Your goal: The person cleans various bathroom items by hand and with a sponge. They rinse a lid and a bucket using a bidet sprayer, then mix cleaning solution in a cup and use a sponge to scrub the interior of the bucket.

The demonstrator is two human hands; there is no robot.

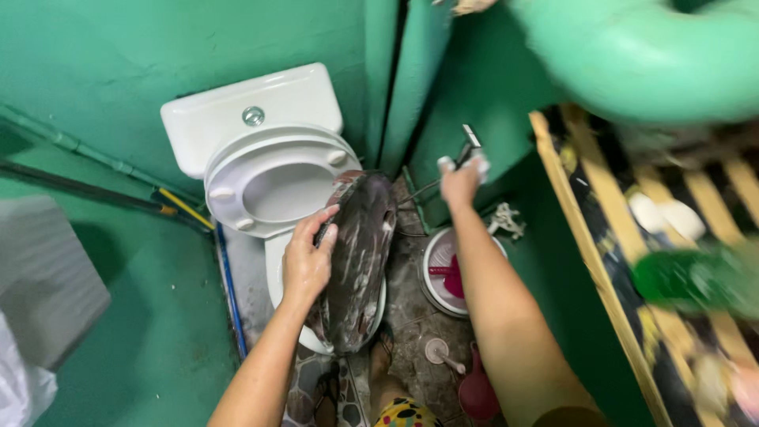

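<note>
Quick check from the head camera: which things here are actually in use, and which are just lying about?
In use:
- left hand holding the dark wet pan over the toilet bowl
- right hand on the spray hose handle

Lying about:
- white bucket with pink dipper
- pink scoop
- green bottle

The left hand (307, 261) grips the rim of a large dark, wet pan (357, 265) held tilted over the white toilet bowl (278, 277), whose seat (273, 186) stands raised against the tank (253, 119). The right hand (461, 180) closes around a white spray nozzle (472, 154) by the green wall, above a bucket (443, 273) on the floor.
</note>
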